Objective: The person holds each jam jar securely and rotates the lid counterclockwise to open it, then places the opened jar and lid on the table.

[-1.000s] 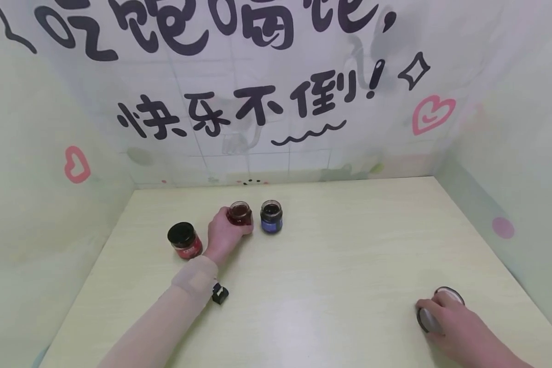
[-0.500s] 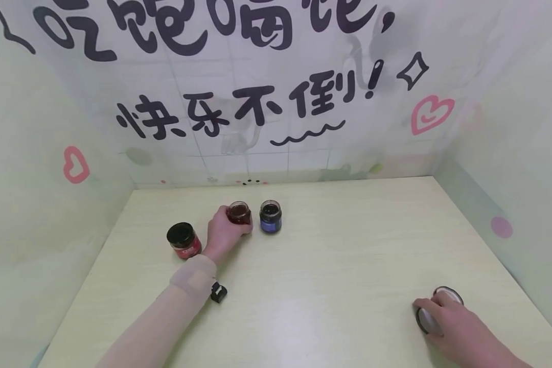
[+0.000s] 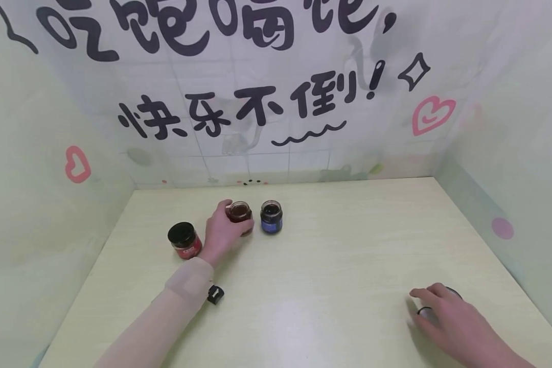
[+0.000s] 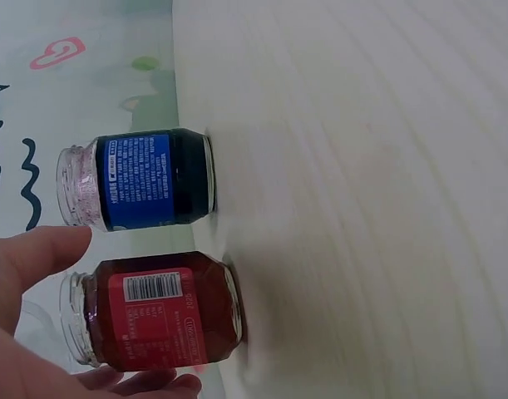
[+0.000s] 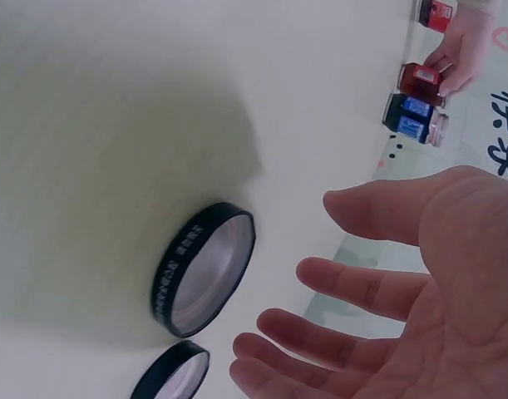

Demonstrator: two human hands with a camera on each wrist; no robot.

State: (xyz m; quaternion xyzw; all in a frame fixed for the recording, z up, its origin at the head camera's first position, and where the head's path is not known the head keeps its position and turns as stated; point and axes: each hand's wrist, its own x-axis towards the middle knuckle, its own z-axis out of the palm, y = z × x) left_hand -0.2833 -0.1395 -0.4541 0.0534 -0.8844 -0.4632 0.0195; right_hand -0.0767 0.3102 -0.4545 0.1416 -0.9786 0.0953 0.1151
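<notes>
My left hand [image 3: 222, 232] is around an uncovered jar of reddish-brown contents [image 4: 158, 312] with a red label. In the left wrist view its thumb stands off the glass, and its other fingers lie along the far side, where contact cannot be made out. Beside that jar stands an uncovered dark jar with a blue label [image 3: 271, 221]. My right hand [image 5: 378, 283] hovers over two black-rimmed lids, its fingers spread and holding nothing. The larger-looking lid [image 5: 205, 270] lies inner side up beside the other lid [image 5: 172, 374]; in the head view the hand partly covers both.
A third jar with a black lid and red label [image 3: 185, 243] stands left of my left wrist. A small black object [image 3: 215, 294] shows at the left sleeve. Walls enclose the pale table [image 3: 331, 266] at back and sides.
My right hand has let go of the lids and risen a little off them. The left hand's grip on the reddish jar has loosened, its thumb lifting away. The jars have stayed in place.
</notes>
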